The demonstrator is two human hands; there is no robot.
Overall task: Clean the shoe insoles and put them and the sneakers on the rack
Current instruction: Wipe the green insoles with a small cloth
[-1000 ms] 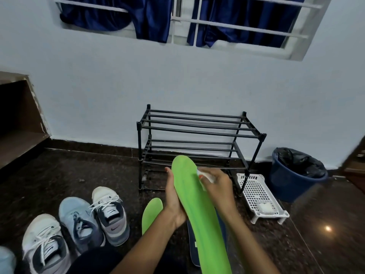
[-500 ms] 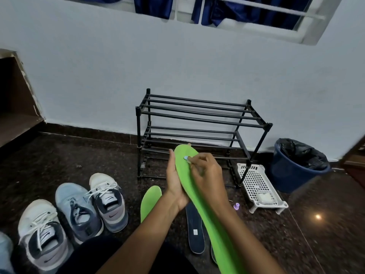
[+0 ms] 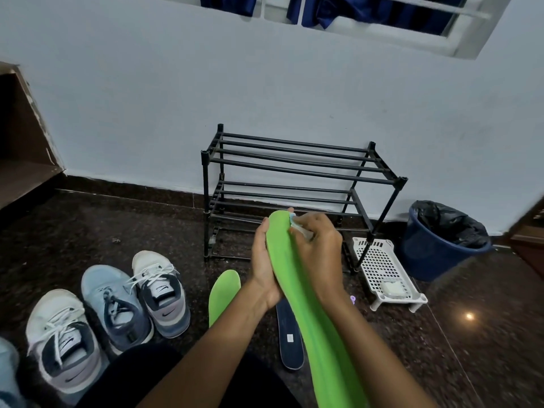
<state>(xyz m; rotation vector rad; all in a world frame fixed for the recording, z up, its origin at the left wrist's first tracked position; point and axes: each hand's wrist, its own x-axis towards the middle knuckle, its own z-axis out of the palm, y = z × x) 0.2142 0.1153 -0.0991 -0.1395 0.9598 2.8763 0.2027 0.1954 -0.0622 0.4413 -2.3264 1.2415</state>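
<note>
My left hand point(image 3: 263, 260) grips a long green insole point(image 3: 297, 287) from its left side, toe end pointing up towards the rack. My right hand point(image 3: 319, 251) is closed on a small whitish brush or wipe point(image 3: 297, 226), pressed against the insole near its toe. A second green insole point(image 3: 222, 293) and a dark navy insole point(image 3: 290, 337) lie on the floor below my hands. Three sneakers stand at the left: a white-and-grey one point(image 3: 163, 293), a light blue one point(image 3: 114, 307) and another white one point(image 3: 63, 340). The black shoe rack point(image 3: 297, 172) stands against the wall, its shelves bare.
A white perforated tray point(image 3: 382, 269) holding a pale soap-like block point(image 3: 393, 287) sits right of the rack. A blue bin point(image 3: 441, 245) with a black liner stands further right. A brown wooden shelf point(image 3: 20, 160) is at the far left. A small purple item point(image 3: 352, 298) lies on the dark floor.
My right hand has slid the cleaning item up the insole from its middle to the toe end. The view has tilted down, and the navy insole is more exposed.
</note>
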